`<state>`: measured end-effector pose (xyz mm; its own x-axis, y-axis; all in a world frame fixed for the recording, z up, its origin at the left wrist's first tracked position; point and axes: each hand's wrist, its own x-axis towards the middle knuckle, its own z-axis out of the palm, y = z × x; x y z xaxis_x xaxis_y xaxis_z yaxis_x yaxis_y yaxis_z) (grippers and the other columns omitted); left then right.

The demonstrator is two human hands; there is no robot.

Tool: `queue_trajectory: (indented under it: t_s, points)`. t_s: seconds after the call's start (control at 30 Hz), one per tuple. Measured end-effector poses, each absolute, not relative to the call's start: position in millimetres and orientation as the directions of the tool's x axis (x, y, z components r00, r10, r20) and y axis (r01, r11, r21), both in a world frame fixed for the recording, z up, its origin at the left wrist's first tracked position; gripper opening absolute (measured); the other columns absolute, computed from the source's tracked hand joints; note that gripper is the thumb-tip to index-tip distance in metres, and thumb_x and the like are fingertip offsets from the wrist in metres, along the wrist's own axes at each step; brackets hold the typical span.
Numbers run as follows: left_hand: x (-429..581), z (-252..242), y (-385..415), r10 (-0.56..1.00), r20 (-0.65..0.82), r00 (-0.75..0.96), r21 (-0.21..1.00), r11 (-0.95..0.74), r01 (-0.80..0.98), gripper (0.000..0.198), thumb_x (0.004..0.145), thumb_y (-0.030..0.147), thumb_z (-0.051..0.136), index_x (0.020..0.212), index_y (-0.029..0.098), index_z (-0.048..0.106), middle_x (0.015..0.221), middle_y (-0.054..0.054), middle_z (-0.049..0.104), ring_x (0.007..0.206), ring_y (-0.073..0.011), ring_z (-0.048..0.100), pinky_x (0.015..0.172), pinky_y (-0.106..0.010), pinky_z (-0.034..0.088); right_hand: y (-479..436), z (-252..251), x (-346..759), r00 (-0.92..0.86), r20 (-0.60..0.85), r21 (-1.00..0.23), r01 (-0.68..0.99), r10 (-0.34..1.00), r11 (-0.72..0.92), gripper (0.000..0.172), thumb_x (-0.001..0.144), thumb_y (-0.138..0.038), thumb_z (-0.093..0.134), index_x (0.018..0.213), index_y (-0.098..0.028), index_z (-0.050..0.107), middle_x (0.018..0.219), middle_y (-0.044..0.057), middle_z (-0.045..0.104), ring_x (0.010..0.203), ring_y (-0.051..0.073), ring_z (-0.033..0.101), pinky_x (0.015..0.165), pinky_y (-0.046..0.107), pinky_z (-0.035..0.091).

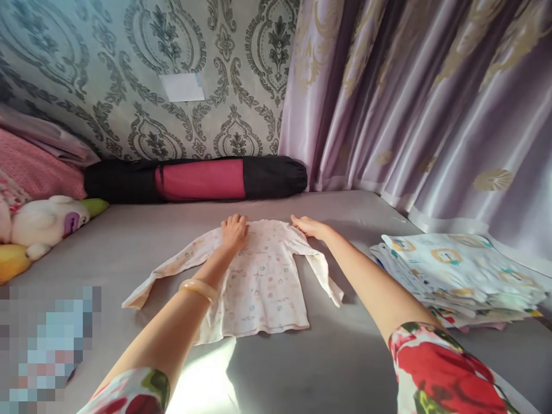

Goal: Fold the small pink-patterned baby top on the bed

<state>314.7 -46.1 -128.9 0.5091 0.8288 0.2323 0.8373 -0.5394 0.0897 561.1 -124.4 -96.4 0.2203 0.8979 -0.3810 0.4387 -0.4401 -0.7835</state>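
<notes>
"Fingers (236, 219) first: what are they doing?"

"On the left hand (235, 233) they're bunched close and bent down over the shoulder of that pale printed shirt (267, 282), at its eleven o'clock. Whether they pinch the cloth or only press it, I can't tell from where I stand."

"And the right hand (309, 226)?"

"At the other shoulder, one o'clock, thumb uppermost and the rest curled in by the seam. I can't make out how firmly it grips, either."

"So where's the shirt?"

"Spread out on the grey sheet (345, 351), right between the two arms, collar at twelve, hem at six. One cuff points just below nine, the other between three and four. The left forearm, with a pale bangle (198, 289) on it, crosses over one side."

"What's round about?"

"Take the shirt as the middle of the clock. Near three o'clock there's a stack of printed cloths (457, 267), lying flat. Toward eleven, a long black and pink roll (200, 179) against the patterned wall (233, 75). At one, a lilac curtain (366, 103). Between nine and ten, a white plush toy (38, 221). Out at eight, something blurred past naming."
</notes>
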Motion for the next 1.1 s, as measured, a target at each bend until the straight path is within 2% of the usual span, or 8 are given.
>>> queue_trajectory:
  t_s: [0.1, 0.27, 0.33, 0.47, 0.57, 0.73, 0.87, 1.1]
  points:
    - [344.6, -131.8, -63.7, 0.705, 0.194, 0.683, 0.204, -0.709, 0.675, 0.029, 0.097, 0.021, 0.039, 0.115, 0.019, 0.063, 0.121, -0.012, 0.064, 0.116, -0.0274, 0.056, 0.098, -0.042, 0.041, -146.3, -93.0, 571.5, 0.191, -0.511, -0.819, 0.187, 0.838, -0.542, 0.047, 0.106, -0.042, 0.039, 0.072, -0.016, 0.059, 0.062, 0.002, 0.061, 0.052, 0.012, 0.054, 0.053, 0.022, 0.044]
    - [384.9, -146.0, -87.2, 0.571, 0.233, 0.787, 0.370, -0.800, 0.472, 0.034, 0.096, 0.018, 0.038, 0.121, 0.016, 0.061, 0.127, -0.012, 0.065, 0.119, -0.0211, 0.058, 0.106, -0.033, 0.043, -162.5, -94.0, 577.8, 0.227, -0.497, -0.853, 0.047, 0.838, -0.519, 0.023, 0.088, -0.024, 0.071, 0.069, -0.016, 0.060, 0.056, -0.002, 0.059, 0.049, 0.010, 0.053, 0.049, 0.019, 0.043]
    - [390.7, -150.6, -94.8, 0.583, 0.251, 0.773, 0.383, -0.793, 0.474, 0.037, 0.098, 0.021, 0.037, 0.127, 0.016, 0.059, 0.135, -0.012, 0.061, 0.127, -0.0209, 0.054, 0.112, -0.034, 0.039, -163.6, -94.0, 579.4, 0.259, -0.457, -0.881, -0.003, 0.851, -0.473, 0.020, 0.082, -0.020, 0.075, 0.069, -0.017, 0.060, 0.058, -0.002, 0.061, 0.051, 0.010, 0.055, 0.051, 0.018, 0.045]
    - [390.9, -152.7, -106.5, 0.635, 0.218, 0.741, 0.346, -0.760, 0.549, 0.046, 0.102, 0.036, 0.034, 0.141, 0.018, 0.050, 0.150, -0.011, 0.051, 0.141, -0.0235, 0.042, 0.120, -0.041, 0.028, -165.1, -94.9, 583.2, 0.332, -0.371, -0.927, -0.077, 0.867, -0.367, 0.022, 0.087, -0.025, 0.071, 0.073, -0.020, 0.055, 0.061, -0.004, 0.063, 0.056, 0.011, 0.059, 0.056, 0.018, 0.049]
    - [390.7, -152.1, -110.1, 0.648, 0.160, 0.745, 0.300, -0.751, 0.589, 0.052, 0.102, 0.043, 0.032, 0.147, 0.019, 0.044, 0.156, -0.010, 0.044, 0.146, -0.0245, 0.035, 0.122, -0.043, 0.023, -171.8, -96.4, 591.1, 0.299, -0.398, -0.917, -0.101, 0.867, -0.386, 0.027, 0.085, -0.032, 0.077, 0.073, -0.019, 0.055, 0.063, -0.001, 0.065, 0.057, 0.013, 0.061, 0.057, 0.022, 0.052]
    - [393.5, -156.2, -109.4, 0.642, 0.146, 0.753, 0.218, -0.763, 0.609, 0.054, 0.102, 0.046, 0.030, 0.150, 0.025, 0.042, 0.159, -0.008, 0.039, 0.148, -0.0266, 0.031, 0.122, -0.045, 0.021, -194.0, -90.5, 616.4, 0.060, -0.579, -0.809, 0.079, 0.813, -0.582, 0.032, 0.074, -0.035, 0.088, 0.076, -0.013, 0.064, 0.072, 0.006, 0.072, 0.063, 0.015, 0.066, 0.059, 0.021, 0.053]
    - [393.4, -157.3, -109.5, 0.630, 0.159, 0.761, 0.208, -0.774, 0.598, 0.055, 0.102, 0.047, 0.028, 0.150, 0.024, 0.043, 0.159, -0.009, 0.040, 0.147, -0.0276, 0.031, 0.121, -0.045, 0.022, -208.2, -72.4, 637.5, -0.020, -0.671, -0.722, 0.242, 0.741, -0.648, 0.036, 0.062, -0.029, 0.094, 0.084, -0.014, 0.069, 0.080, 0.005, 0.075, 0.071, 0.016, 0.070, 0.066, 0.022, 0.056]
    - [393.2, -151.9, -112.2, 0.652, 0.118, 0.749, 0.240, -0.751, 0.615, 0.059, 0.100, 0.055, 0.032, 0.151, 0.027, 0.040, 0.161, -0.009, 0.036, 0.149, -0.0294, 0.027, 0.121, -0.049, 0.020, -207.1, -46.2, 674.4, 0.303, -0.698, -0.446, 0.525, 0.649, -0.725, 0.039, 0.050, -0.018, 0.097, 0.078, -0.012, 0.071, 0.073, 0.008, 0.071, 0.061, 0.022, 0.068, 0.054, 0.028, 0.055]
